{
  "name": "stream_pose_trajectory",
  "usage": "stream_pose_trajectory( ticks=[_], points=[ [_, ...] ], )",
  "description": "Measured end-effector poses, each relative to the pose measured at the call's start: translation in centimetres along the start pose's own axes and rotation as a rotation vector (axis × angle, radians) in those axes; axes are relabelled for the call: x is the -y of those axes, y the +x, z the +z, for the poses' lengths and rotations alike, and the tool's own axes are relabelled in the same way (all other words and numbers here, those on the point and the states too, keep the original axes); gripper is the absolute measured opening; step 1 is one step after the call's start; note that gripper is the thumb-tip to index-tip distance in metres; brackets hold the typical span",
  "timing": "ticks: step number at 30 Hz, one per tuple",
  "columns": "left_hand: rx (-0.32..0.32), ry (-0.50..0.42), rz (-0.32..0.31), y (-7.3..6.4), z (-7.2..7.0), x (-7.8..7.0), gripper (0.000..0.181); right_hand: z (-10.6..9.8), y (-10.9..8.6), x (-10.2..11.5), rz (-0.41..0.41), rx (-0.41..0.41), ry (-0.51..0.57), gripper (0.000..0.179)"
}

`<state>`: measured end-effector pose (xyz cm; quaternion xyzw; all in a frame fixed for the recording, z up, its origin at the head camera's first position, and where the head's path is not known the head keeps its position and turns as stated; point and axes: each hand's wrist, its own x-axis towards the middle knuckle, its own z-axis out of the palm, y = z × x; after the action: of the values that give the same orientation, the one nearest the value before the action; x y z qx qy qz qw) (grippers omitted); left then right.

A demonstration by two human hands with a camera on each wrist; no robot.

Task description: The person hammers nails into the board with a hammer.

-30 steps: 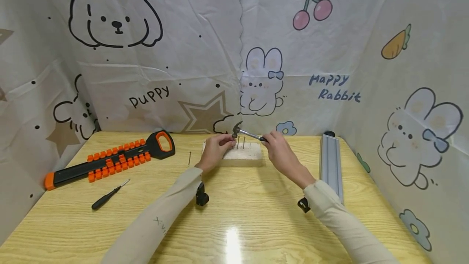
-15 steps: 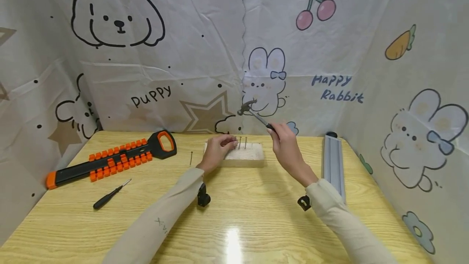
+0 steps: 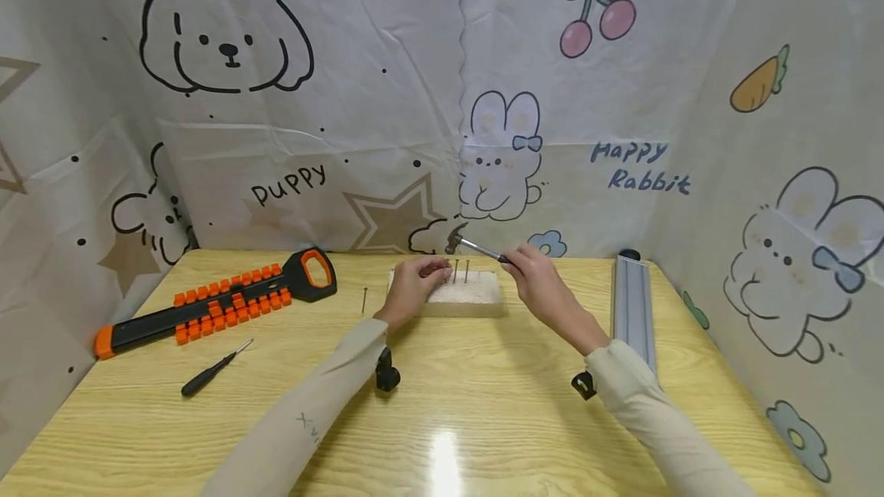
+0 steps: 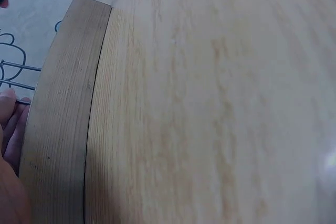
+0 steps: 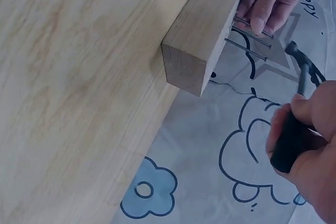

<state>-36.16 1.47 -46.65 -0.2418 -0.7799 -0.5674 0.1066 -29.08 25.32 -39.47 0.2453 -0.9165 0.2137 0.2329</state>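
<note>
The right hand [image 3: 545,294], right of centre in the head view, is closed firmly around the dark grip of a hammer [image 3: 481,250]. The left hand [image 3: 412,290], near the centre, has its thumb and fingers pinched on a nail [image 5: 266,33]; the right wrist view shows this at the upper right. The hammer's head is just beyond the top of that nail, with a gap between them in the right wrist view.

The pinched nail stands at the top face of a pale wooden block [image 3: 463,309], which lies on the desk [image 3: 442,405] at mid-frame in the head view. Two more nails [image 3: 466,272] stand in the block, just right of the left hand's fingertips. A loose nail [image 3: 364,300] is on the desk to the left of the block, apart from it.

Farther out, a black-and-orange rack [image 3: 228,309] lies slantwise at the left of the frame, with a dark-handled screwdriver [image 3: 207,374] below it, tip toward the upper right. A long grey case [image 3: 634,313] lies at the right, partly hidden by the right sleeve [image 3: 656,413]. Behind the desk hangs a pale cloth [image 3: 387,98] printed with a puppy, rabbits, cherries and stars.
</note>
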Motion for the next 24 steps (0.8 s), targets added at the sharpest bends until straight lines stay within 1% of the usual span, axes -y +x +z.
stream_pose_trajectory(
  ticks=[3,9,19,20,21,24],
  points=[
    [0.008,0.004,-0.008,-0.04,0.00,-0.04,0.021,0.13,-0.14,-0.17,0.009,0.024,-0.008,0.012],
    [0.017,-0.035,-0.003,-0.12,-0.08,-0.18,0.023,-0.16,-0.31,-0.32,0.045,0.030,0.012,0.014],
    [0.037,-0.098,-0.006,-0.03,-0.46,-0.11,0.022,-0.29,-0.34,-0.24,0.063,0.048,0.016,0.015],
    [0.038,-0.101,-0.009,-0.03,-0.46,-0.14,0.022,-0.26,-0.35,-0.21,0.063,0.050,0.015,0.015],
    [0.039,-0.100,-0.008,-0.13,-0.53,-0.56,0.022,-0.21,-0.37,-0.20,0.062,0.050,0.014,0.015],
    [0.036,-0.101,-0.004,-0.11,-0.48,-0.47,0.021,-0.06,-0.42,-0.17,0.062,0.047,0.010,0.015]
  ],
)
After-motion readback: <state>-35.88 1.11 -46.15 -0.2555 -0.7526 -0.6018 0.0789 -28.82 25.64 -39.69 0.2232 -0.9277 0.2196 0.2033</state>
